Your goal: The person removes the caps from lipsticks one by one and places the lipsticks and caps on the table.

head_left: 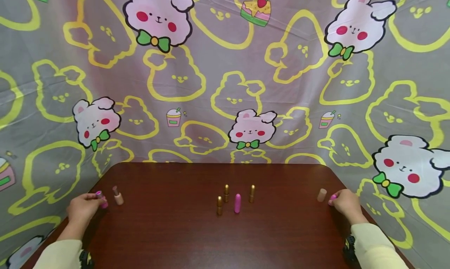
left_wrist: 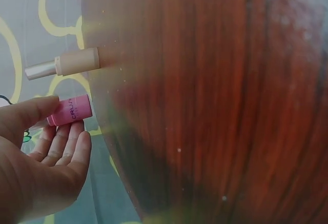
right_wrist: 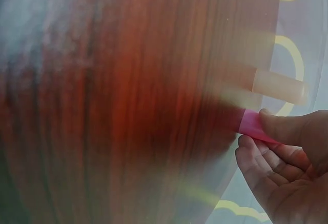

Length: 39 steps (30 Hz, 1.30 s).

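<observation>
Arms [head_left: 374, 247] spread wide — left hand [head_left: 83, 207] pinches pink tube [left_wrist: 74, 109], right hand [head_left: 346, 205] pinches pink cap [right_wrist: 250, 123]

Grey cloth backdrop [head_left: 302, 104] printed with yellow outlines and white, red-cheeked, green-bowed rabbits; reddish-brown wood-grained surface [head_left: 175, 234]; pink cylindrical tube [left_wrist: 76, 108] — dark lettering; pink cylindrical piece [right_wrist: 250, 123]; three shiny gold bullet-shaped tubes [head_left: 219, 205].

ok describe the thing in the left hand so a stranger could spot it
Find the dark brown table, then go to its left side, where the left hand pinches a small pink tube. A beige tube stands just beside it; the held one differs by its bright pink body with dark lettering.
</observation>
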Each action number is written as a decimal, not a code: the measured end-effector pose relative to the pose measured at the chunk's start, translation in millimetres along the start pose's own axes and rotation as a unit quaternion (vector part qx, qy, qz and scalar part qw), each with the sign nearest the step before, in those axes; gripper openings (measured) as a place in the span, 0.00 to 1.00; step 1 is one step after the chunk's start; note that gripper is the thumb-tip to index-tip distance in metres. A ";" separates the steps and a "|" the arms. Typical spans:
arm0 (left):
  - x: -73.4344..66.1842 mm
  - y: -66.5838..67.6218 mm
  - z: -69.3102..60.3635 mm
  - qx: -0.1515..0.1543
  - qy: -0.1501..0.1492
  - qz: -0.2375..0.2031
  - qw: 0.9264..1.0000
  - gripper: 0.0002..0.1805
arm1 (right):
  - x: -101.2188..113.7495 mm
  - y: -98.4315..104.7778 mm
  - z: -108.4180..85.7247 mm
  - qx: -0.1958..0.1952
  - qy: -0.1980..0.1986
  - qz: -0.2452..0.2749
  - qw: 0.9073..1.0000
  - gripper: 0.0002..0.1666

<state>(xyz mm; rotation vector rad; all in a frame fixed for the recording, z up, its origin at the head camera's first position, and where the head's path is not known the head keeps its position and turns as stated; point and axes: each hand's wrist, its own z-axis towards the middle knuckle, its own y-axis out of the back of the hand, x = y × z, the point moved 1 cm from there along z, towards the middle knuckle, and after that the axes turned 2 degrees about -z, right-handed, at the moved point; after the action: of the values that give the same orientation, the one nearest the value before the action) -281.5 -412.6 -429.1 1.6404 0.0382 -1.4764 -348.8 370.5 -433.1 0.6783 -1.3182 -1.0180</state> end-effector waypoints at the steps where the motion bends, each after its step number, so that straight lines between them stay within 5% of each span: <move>1: 0.1 0.0 0.0 0.002 -0.002 0.002 1.000 0.22 | 0.7 0.1 0.1 0.001 0.001 -0.002 1.000 0.10; 33: 8.9 -2.0 4.6 0.030 -0.014 0.034 0.999 0.18 | -2.4 -2.6 -0.4 0.003 -0.001 0.004 1.000 0.18; 39: 7.7 -1.4 4.0 0.033 -0.016 0.034 0.999 0.17 | 2.0 3.6 -2.1 0.020 -0.016 0.013 1.000 0.11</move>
<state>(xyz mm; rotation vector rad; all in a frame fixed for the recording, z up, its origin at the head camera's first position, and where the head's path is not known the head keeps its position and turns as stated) -283.3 -418.3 -435.6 1.6539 -0.0844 -1.4659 -346.1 369.9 -429.3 0.6765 -1.3745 -0.9865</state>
